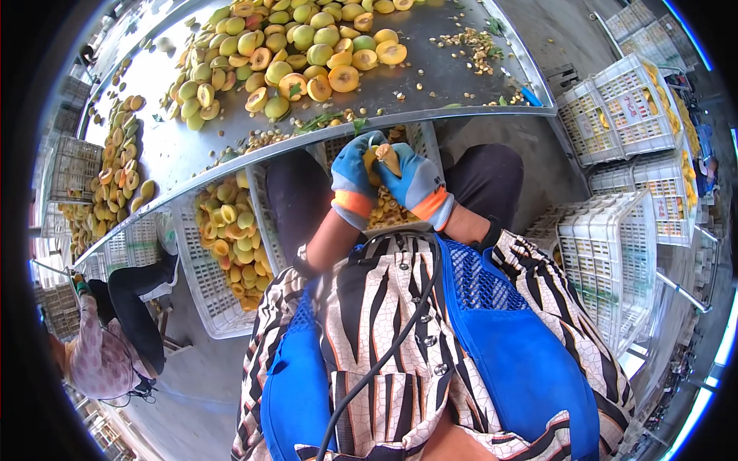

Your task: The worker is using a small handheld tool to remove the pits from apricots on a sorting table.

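My left hand (356, 173), in a blue and grey work glove with an orange cuff, grips a yellow-green stone fruit (371, 164). My right hand (412, 176), gloved the same way, is closed on a small tool with a pale wooden handle (388, 157); a thin curved blade or wire shows at the fruit. Both hands nearly touch, just off the near edge of the metal table (426, 112). On the table lies a heap of whole and halved fruits (277, 43), some with the pit cavity showing. Below my hands, a crate holds fruit pieces or pits (392, 210).
A white plastic crate (216, 328) of fruit halves stands left of my legs. Stacked crates (617, 115) with fruit and another crate (605, 259) are at the right. Pits (475, 46) and a blue object (531, 97) lie on the table. A co-worker (104, 351) sits far left.
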